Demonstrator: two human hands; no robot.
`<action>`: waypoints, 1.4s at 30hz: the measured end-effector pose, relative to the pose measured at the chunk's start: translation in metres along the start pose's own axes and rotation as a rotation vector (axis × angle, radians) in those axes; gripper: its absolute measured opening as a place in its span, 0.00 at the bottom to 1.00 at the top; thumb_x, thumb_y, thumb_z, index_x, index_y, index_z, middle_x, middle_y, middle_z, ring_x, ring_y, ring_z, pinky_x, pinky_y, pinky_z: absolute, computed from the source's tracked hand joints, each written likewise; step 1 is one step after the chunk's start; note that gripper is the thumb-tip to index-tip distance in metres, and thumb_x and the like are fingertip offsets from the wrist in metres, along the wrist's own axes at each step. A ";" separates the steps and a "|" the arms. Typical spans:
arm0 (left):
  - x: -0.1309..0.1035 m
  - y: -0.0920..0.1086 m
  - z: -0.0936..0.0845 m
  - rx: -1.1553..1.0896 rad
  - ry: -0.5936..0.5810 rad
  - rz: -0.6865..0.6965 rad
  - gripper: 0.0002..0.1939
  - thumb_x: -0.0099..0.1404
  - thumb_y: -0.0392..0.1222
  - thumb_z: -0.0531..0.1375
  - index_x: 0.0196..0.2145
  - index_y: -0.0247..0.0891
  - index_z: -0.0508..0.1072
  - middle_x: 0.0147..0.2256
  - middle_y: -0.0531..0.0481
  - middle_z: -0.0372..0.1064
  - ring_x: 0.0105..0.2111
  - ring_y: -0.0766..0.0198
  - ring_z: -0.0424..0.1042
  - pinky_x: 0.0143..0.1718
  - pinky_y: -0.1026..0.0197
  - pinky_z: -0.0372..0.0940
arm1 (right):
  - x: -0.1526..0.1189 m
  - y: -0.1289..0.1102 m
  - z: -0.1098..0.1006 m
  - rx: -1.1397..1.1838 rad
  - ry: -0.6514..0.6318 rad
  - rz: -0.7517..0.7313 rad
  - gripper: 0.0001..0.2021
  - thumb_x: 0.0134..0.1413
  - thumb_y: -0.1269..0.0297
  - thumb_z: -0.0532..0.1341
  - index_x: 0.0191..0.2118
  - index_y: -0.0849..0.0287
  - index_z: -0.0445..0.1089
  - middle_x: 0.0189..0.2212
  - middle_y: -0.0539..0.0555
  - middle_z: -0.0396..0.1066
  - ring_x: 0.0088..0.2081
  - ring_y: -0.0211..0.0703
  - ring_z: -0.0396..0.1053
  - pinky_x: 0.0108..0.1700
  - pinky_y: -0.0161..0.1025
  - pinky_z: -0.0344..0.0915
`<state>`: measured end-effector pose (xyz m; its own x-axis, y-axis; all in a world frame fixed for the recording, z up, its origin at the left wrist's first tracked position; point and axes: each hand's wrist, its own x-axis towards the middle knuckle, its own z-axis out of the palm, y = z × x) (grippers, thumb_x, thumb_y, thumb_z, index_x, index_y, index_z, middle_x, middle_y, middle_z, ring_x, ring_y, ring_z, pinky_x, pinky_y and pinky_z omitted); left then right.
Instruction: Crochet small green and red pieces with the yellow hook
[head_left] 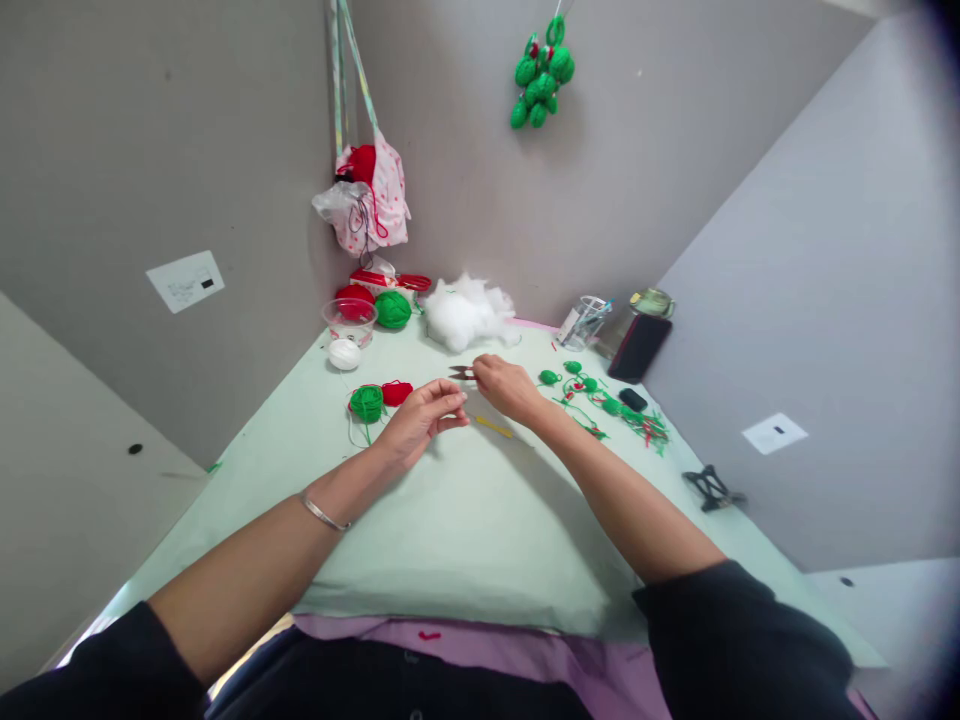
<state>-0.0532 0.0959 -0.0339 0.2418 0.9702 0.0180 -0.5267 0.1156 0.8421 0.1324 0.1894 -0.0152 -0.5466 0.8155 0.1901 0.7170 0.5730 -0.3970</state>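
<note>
Small dark thread snips (460, 373) are gripped in my right hand (504, 386), their blades pointing left above the table. My left hand (426, 418) is closer to me and to the left, its thumb and fingertips drawn together in a pinch. Whatever sits between those fingertips is too small to make out. A yellow crochet hook (493, 428) lies on the table just right of the left fingertips. Beside the left hand rest a green yarn ball (367, 404) and a red yarn bundle (397, 393).
White stuffing (466, 312) is heaped at the back, near another green yarn ball (393, 310) and a clear tub (349, 325). Small green crocheted pieces (611, 405) lie right, before a leaning dark phone (640, 348). A clear cup (583, 325) stands behind. A fabric bag (390, 190) hangs left.
</note>
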 end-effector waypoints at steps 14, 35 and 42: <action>-0.004 -0.009 0.005 0.136 -0.023 -0.054 0.15 0.56 0.46 0.75 0.31 0.36 0.75 0.28 0.54 0.72 0.30 0.67 0.72 0.40 0.61 0.71 | -0.085 -0.043 -0.002 1.011 0.131 0.332 0.16 0.52 0.49 0.65 0.38 0.58 0.71 0.16 0.38 0.46 0.18 0.32 0.45 0.22 0.35 0.49; -0.004 -0.015 0.006 0.050 -0.035 -0.157 0.17 0.55 0.46 0.76 0.35 0.35 0.76 0.35 0.49 0.79 0.35 0.64 0.80 0.39 0.63 0.76 | -0.083 -0.055 0.017 1.099 0.263 0.368 0.21 0.42 0.46 0.73 0.32 0.59 0.72 0.17 0.41 0.59 0.20 0.31 0.53 0.24 0.34 0.52; -0.001 -0.011 0.003 -0.001 0.063 -0.109 0.15 0.56 0.41 0.76 0.36 0.36 0.76 0.30 0.53 0.77 0.28 0.71 0.77 0.34 0.69 0.74 | -0.091 -0.058 0.006 0.943 0.179 0.243 0.26 0.63 0.39 0.58 0.43 0.61 0.75 0.17 0.43 0.61 0.22 0.34 0.59 0.26 0.34 0.56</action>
<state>-0.0451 0.0934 -0.0416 0.2458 0.9633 -0.1080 -0.5011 0.2217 0.8365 0.1381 0.0812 -0.0153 -0.3011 0.9471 0.1109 0.1207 0.1532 -0.9808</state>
